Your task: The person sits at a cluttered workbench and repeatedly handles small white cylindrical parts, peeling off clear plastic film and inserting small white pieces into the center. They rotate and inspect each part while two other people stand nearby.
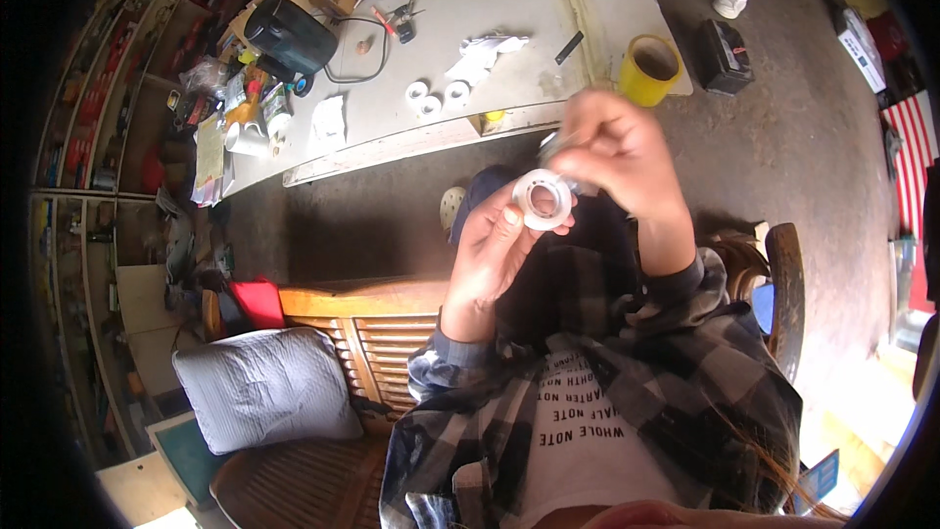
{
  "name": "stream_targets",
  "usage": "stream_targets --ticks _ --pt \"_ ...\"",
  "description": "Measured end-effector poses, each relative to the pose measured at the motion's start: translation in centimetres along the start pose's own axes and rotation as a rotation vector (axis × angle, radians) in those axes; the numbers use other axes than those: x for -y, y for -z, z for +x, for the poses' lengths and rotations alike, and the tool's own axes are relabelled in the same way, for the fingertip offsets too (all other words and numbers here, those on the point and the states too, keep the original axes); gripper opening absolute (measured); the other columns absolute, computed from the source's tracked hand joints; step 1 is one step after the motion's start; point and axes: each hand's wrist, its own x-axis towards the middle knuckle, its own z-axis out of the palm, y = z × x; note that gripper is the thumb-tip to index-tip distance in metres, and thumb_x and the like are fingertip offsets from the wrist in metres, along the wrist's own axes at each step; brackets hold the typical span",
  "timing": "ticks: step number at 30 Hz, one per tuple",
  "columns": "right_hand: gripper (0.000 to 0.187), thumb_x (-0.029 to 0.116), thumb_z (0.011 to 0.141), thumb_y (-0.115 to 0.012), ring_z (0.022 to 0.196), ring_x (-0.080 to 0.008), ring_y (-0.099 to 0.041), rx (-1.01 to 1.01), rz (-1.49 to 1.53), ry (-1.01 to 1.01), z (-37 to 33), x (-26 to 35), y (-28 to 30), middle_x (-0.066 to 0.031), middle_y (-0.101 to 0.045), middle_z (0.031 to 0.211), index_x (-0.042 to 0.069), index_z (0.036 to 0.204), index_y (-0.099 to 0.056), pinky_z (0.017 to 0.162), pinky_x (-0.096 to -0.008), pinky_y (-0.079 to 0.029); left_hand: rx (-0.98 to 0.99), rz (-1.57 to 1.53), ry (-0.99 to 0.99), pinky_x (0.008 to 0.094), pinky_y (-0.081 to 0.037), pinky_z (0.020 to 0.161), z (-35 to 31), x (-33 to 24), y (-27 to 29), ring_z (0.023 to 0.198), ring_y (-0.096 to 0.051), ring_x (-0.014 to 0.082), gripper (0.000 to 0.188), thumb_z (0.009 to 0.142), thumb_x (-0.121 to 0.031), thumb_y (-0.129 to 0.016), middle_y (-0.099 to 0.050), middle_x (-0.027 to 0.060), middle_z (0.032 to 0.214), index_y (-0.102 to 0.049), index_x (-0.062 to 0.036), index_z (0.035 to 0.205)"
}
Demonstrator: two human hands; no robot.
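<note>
In my left hand is a white ring with a wide round hole, its thumb on the near rim and its fingers behind. My right hand is raised just beyond and to the right of the ring, its fingers curled and blurred by motion. A small greyish piece shows at its fingertips, too smeared to name. Both hands are in front of the table's near edge, above my lap. Several similar white rings lie on the table beyond.
The pale table carries a black kettle-like vessel, crumpled white paper and a yellow cylinder. A black box stands on the floor at right. Left are a wooden bench with a grey cushion and shelves.
</note>
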Motion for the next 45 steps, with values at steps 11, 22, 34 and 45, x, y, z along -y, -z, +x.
stream_targets --ticks 11,22,34,45 --pt "0.017 0.013 0.085 -0.063 0.073 -0.0099 -0.049 -0.296 0.318 -0.104 -0.7 -1.4 0.7 -0.0013 -0.052 0.077 0.008 0.079 -0.048 0.068 -0.0234 -0.038 -0.188 0.06 -0.207 0.0368 -0.04 0.098 0.9 0.4 0.4 0.112 -0.052 0.0246 0.058 0.078 -0.01 -0.071 -0.051 0.0176 0.125 -0.041 0.0006 0.126" --pt "0.017 0.003 0.082 -0.065 0.07 -0.0038 -0.052 -0.182 0.378 -0.194 -2.4 -1.0 -1.4 0.0007 -0.056 0.082 0.006 0.086 -0.049 0.058 -0.0171 -0.04 -0.392 0.535 -0.528 0.0337 -0.041 0.097 0.8 0.5 0.2 0.113 -0.049 0.0216 0.066 0.066 0.008 -0.075 -0.047 0.0112 0.123 -0.042 0.0007 0.123" --pt "0.018 0.001 0.08 -0.067 0.066 -0.0023 -0.051 -0.177 0.398 -0.189 -2.2 -1.5 -1.0 0.0022 -0.055 0.074 0.007 0.083 -0.05 0.055 -0.0162 -0.039 -0.475 0.841 -0.606 0.0325 -0.049 0.088 1.2 0.1 0.1 0.103 -0.055 0.0224 0.054 0.062 0.001 -0.08 -0.051 0.0129 0.114 -0.055 -0.0015 0.109" --pt "0.02 -0.003 0.078 -0.067 0.07 -0.0052 -0.057 -0.157 0.304 -0.07 -2.2 -1.3 -0.7 -0.0004 -0.056 0.079 0.006 0.081 -0.049 0.059 -0.0178 -0.044 -0.512 0.962 -0.591 0.0321 -0.05 0.08 1.2 0.0 -0.1 0.096 -0.059 0.0242 0.051 0.06 -0.005 -0.082 -0.057 0.0127 0.108 -0.057 -0.0038 0.105"
